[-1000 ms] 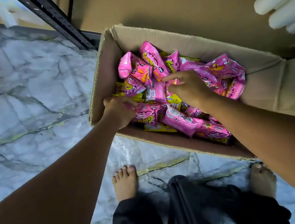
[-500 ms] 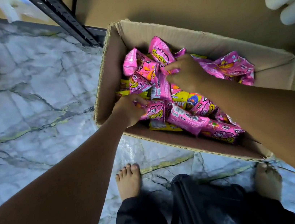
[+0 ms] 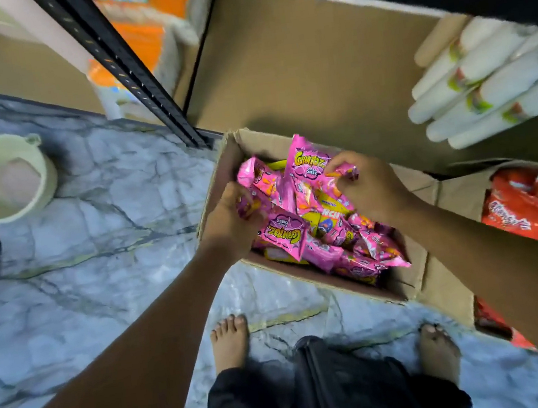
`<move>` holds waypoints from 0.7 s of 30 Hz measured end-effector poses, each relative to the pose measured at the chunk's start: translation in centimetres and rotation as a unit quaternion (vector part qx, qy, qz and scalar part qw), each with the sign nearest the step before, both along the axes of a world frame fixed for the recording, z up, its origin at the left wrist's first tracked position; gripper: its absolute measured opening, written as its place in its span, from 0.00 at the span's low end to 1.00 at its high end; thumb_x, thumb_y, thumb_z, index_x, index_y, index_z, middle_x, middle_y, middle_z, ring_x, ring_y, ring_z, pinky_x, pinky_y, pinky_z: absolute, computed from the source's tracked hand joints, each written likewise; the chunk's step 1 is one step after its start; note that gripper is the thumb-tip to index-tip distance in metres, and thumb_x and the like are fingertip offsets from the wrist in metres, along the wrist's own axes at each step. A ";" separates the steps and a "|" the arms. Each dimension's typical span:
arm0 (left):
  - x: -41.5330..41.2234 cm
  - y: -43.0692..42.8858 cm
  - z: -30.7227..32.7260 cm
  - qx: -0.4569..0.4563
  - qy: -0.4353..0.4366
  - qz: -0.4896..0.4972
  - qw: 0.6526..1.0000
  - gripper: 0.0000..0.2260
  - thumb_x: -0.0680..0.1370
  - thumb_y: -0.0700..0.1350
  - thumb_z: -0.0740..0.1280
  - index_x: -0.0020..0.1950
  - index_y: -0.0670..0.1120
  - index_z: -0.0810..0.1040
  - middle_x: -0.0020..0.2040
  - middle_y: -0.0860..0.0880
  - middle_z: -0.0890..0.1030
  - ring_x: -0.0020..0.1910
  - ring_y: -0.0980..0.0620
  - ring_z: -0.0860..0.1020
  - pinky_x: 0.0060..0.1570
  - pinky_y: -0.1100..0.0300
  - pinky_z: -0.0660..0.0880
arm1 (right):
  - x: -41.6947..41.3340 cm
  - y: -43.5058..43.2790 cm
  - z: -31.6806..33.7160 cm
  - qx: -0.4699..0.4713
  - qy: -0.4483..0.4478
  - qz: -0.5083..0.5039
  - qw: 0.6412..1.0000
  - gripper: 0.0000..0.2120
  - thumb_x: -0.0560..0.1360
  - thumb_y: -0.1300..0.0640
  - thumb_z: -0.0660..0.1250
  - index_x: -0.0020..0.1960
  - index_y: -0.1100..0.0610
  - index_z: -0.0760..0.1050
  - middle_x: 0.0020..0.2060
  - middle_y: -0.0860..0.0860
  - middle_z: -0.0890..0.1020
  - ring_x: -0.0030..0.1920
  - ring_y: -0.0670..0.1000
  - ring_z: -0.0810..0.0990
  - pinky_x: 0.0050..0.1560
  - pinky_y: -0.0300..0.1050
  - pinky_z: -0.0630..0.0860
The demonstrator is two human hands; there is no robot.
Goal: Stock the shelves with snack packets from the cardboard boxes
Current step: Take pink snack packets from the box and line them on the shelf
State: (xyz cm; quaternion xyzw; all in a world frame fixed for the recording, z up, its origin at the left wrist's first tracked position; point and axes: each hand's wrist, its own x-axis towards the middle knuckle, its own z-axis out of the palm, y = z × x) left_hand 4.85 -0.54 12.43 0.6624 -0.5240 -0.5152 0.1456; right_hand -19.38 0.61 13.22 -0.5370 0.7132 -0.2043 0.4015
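An open cardboard box [image 3: 410,282] stands on the marble floor against the bottom shelf, filled with pink snack packets [image 3: 367,252] and a few yellow ones. My left hand [image 3: 229,223] grips a bunch of pink packets [image 3: 283,233] at the box's left side, lifted above the pile. My right hand [image 3: 367,186] pinches more pink packets [image 3: 308,170] near the box's far side. The brown bottom shelf board [image 3: 302,57] lies just behind the box.
White tubes with coloured bands [image 3: 493,86] lie on the shelf at right. A second box with red packets [image 3: 536,200] stands right of the first. A black shelf upright [image 3: 135,74] rises at left, orange packs [image 3: 146,30] behind it. A cream bucket [image 3: 5,178] sits on the floor. My bare feet [image 3: 229,340] stand before the box.
Both hands have gathered pink packets and raised them from the pile. The camera has tilted up, showing more shelf, the bucket and the red-packet box.
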 end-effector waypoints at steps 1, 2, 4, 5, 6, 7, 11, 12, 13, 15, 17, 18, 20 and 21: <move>-0.2 -0.2 2.2 -0.003 -0.008 0.000 1.000 0.14 0.72 0.42 0.74 0.36 0.52 0.68 0.32 0.57 0.76 0.31 0.61 0.74 0.37 0.68 0.71 | -0.1 -0.1 2.1 -0.007 -0.001 0.007 1.000 0.14 0.74 0.70 0.63 0.49 0.54 0.80 0.27 0.38 0.74 0.22 0.43 0.70 0.28 0.36 0.62; -0.2 -0.3 4.5 -0.009 -0.014 -0.001 1.000 0.15 0.72 0.41 0.74 0.34 0.51 0.70 0.30 0.58 0.74 0.30 0.62 0.72 0.33 0.72 0.67 | -0.1 -0.2 4.4 -0.017 -0.004 0.015 1.000 0.14 0.74 0.70 0.62 0.47 0.53 0.79 0.29 0.39 0.75 0.23 0.42 0.70 0.30 0.37 0.63; -0.4 -0.7 9.3 -0.024 -0.016 0.010 1.000 0.11 0.72 0.43 0.75 0.35 0.53 0.75 0.30 0.59 0.75 0.31 0.63 0.73 0.33 0.75 0.65 | 0.1 -0.6 9.5 -0.051 -0.008 0.023 0.998 0.15 0.75 0.71 0.62 0.45 0.53 0.80 0.36 0.44 0.81 0.28 0.39 0.75 0.33 0.34 0.67; -0.4 -0.8 12.0 -0.033 -0.009 0.017 0.999 0.09 0.72 0.44 0.76 0.36 0.54 0.77 0.29 0.60 0.76 0.31 0.66 0.74 0.33 0.76 0.66 | 0.2 -0.7 12.2 -0.069 -0.009 0.023 0.997 0.15 0.74 0.71 0.62 0.45 0.53 0.81 0.39 0.48 0.82 0.32 0.40 0.77 0.37 0.34 0.70; -0.4 -1.0 14.7 -0.039 -0.002 0.020 0.999 0.09 0.71 0.45 0.77 0.37 0.55 0.79 0.29 0.62 0.77 0.30 0.67 0.74 0.33 0.75 0.66 | 0.3 -0.7 14.8 -0.083 -0.006 0.022 0.996 0.16 0.74 0.70 0.62 0.44 0.51 0.81 0.42 0.49 0.83 0.37 0.43 0.78 0.42 0.38 0.72; -0.3 -1.0 17.3 -0.043 0.012 0.027 0.999 0.09 0.70 0.46 0.78 0.37 0.55 0.80 0.28 0.63 0.78 0.29 0.67 0.74 0.34 0.74 0.68 | 0.4 -0.5 17.5 -0.094 -0.003 0.020 0.995 0.16 0.74 0.69 0.62 0.45 0.51 0.82 0.43 0.48 0.82 0.41 0.48 0.79 0.46 0.41 0.73; 0.3 -0.8 27.5 -0.077 0.069 0.031 0.994 0.15 0.59 0.48 0.82 0.40 0.57 0.82 0.42 0.53 0.86 0.42 0.52 0.84 0.48 0.56 0.80 | 0.5 0.7 26.9 -0.131 -0.019 0.010 0.991 0.16 0.75 0.67 0.62 0.48 0.50 0.83 0.47 0.46 0.80 0.39 0.42 0.75 0.43 0.36 0.70; 0.3 -0.7 30.1 -0.097 0.074 0.021 0.992 0.15 0.58 0.47 0.80 0.41 0.58 0.82 0.44 0.52 0.86 0.46 0.49 0.85 0.50 0.53 0.81 | 0.5 1.0 29.3 -0.149 -0.025 0.007 0.989 0.16 0.75 0.68 0.62 0.47 0.50 0.83 0.45 0.43 0.79 0.39 0.40 0.75 0.43 0.34 0.70; 0.4 -0.6 32.5 -0.120 0.085 0.015 0.989 0.14 0.61 0.44 0.78 0.40 0.57 0.81 0.45 0.50 0.86 0.46 0.49 0.85 0.50 0.52 0.81 | 0.5 1.4 31.6 -0.166 -0.027 0.004 0.986 0.16 0.75 0.69 0.63 0.47 0.50 0.82 0.44 0.41 0.79 0.41 0.41 0.76 0.45 0.34 0.71; 0.4 -0.6 36.8 -0.153 0.104 0.008 0.983 0.18 0.67 0.29 0.74 0.42 0.53 0.81 0.45 0.51 0.85 0.43 0.55 0.83 0.46 0.60 0.80 | 0.6 2.1 36.1 -0.190 -0.034 0.001 0.981 0.17 0.74 0.70 0.62 0.46 0.49 0.82 0.43 0.40 0.79 0.44 0.42 0.77 0.47 0.32 0.70; 0.1 -0.5 41.4 -0.189 0.103 -0.005 0.977 0.22 0.71 0.25 0.70 0.44 0.55 0.80 0.45 0.52 0.84 0.41 0.54 0.82 0.44 0.59 0.79 | 0.5 2.8 40.2 -0.221 -0.038 -0.004 0.975 0.17 0.74 0.71 0.63 0.46 0.51 0.82 0.44 0.42 0.79 0.43 0.42 0.77 0.46 0.33 0.70; -0.1 -0.5 43.4 -0.206 0.104 -0.010 0.973 0.22 0.71 0.27 0.70 0.45 0.56 0.80 0.47 0.52 0.85 0.42 0.51 0.82 0.45 0.56 0.79 | 0.4 3.2 42.1 -0.234 -0.041 -0.009 0.971 0.17 0.74 0.71 0.63 0.46 0.51 0.83 0.44 0.43 0.79 0.42 0.42 0.77 0.45 0.32 0.70; -0.5 -0.5 47.7 -0.234 0.118 -0.015 0.965 0.18 0.72 0.31 0.72 0.49 0.55 0.78 0.48 0.52 0.84 0.41 0.50 0.81 0.45 0.56 0.78 | 0.1 3.4 45.8 -0.256 -0.048 -0.019 0.965 0.17 0.74 0.71 0.62 0.46 0.53 0.83 0.44 0.41 0.79 0.44 0.35 0.77 0.45 0.27 0.69; -0.6 -0.6 49.8 -0.242 0.124 -0.024 0.962 0.17 0.72 0.32 0.72 0.51 0.53 0.77 0.48 0.52 0.84 0.39 0.53 0.81 0.43 0.60 0.78 | -0.1 3.4 47.6 -0.263 -0.047 -0.022 0.963 0.15 0.75 0.71 0.62 0.46 0.54 0.83 0.44 0.39 0.78 0.46 0.33 0.76 0.46 0.25 0.69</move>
